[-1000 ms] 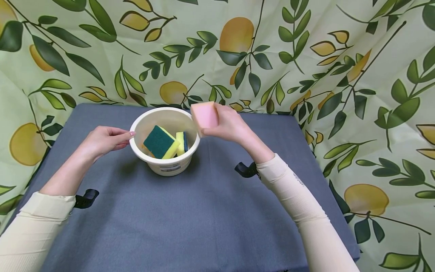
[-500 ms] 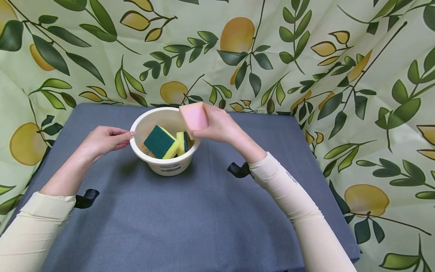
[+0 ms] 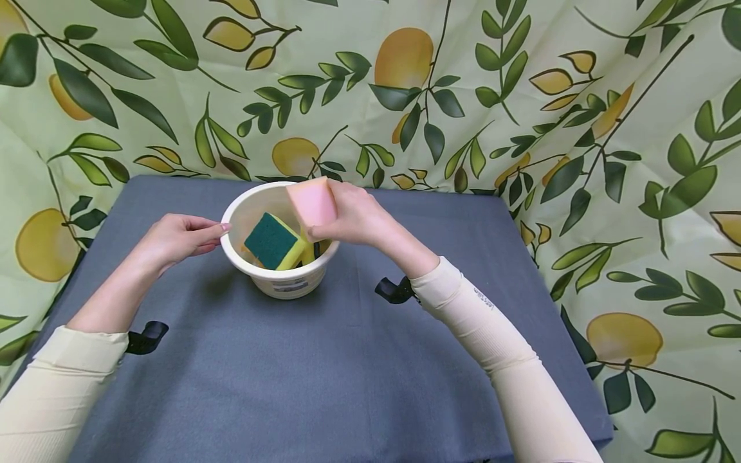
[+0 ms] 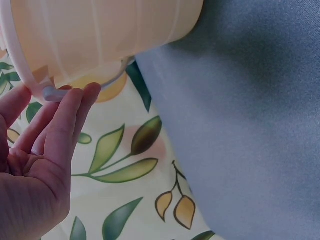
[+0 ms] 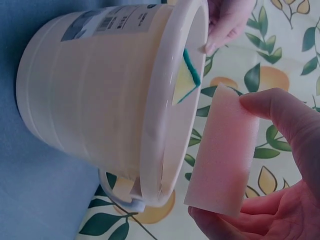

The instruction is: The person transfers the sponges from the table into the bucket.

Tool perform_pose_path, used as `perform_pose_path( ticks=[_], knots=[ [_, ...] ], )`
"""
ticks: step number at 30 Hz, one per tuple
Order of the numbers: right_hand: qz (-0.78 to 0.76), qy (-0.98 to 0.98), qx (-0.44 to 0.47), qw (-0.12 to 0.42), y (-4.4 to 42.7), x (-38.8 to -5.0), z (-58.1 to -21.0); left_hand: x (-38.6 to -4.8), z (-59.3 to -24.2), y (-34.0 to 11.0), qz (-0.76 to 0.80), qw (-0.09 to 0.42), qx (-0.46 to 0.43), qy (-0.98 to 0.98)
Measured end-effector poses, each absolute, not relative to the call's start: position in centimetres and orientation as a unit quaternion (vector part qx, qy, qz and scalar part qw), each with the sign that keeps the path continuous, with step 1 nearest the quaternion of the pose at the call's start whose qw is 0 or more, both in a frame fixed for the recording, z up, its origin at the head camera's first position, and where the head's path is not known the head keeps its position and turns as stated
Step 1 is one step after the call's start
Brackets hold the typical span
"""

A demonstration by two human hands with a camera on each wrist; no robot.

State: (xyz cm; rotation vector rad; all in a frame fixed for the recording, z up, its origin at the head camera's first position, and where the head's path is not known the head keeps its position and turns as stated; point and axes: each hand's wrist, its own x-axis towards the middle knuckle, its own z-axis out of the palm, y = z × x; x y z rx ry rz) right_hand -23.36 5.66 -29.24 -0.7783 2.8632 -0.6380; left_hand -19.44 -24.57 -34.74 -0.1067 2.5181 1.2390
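A cream plastic bucket (image 3: 250, 275) stands upright at the table's back left, with several sponges in it. On top lies a green-and-yellow scouring sponge (image 3: 270, 242); those below are partly hidden. My left hand (image 3: 179, 238) pinches the bucket's left rim between thumb and fingers. In the left wrist view, its fingers are at the grey handle's joint (image 4: 52, 94). Over the right part of the bucket's mouth, my right hand (image 3: 360, 215) holds a pink sponge (image 3: 313, 200) between thumb and fingers. The right wrist view shows the pink sponge apart from the rim.
A blue-grey cloth covers the table (image 3: 324, 379). Behind it and at the sides hangs a leaf-and-fruit patterned curtain (image 3: 347, 26). Black mounts (image 3: 395, 290) sit at both wrists. The bucket's handle (image 5: 132, 204) hangs down along its side.
My right hand has moved left with the pink sponge, from the bucket's right rim to over its mouth. The left hand and the bucket have stayed in place.
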Motion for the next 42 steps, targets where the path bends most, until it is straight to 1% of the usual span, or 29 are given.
perform_pose_path(
  ticks=[12,22,33,42],
  knots=[
    [-0.206,0.938,-0.271,0.065,4.2,-23.0,-29.3,-19.5,-34.8,-24.7,0.435,0.166,-0.039,0.884],
    [-0.194,0.937,-0.276,0.094,2.4,-22.6,-29.4,-19.5,-35.0,-24.7,0.439,0.168,-0.040,0.882],
    [-0.186,0.935,-0.290,0.084,1.3,-22.4,-30.1,-19.5,-34.9,-24.6,0.435,0.167,-0.043,0.884],
    [-0.194,0.927,-0.314,0.071,1.4,-22.5,-30.9,-19.6,-34.9,-24.7,0.436,0.167,-0.040,0.883]
  ],
)
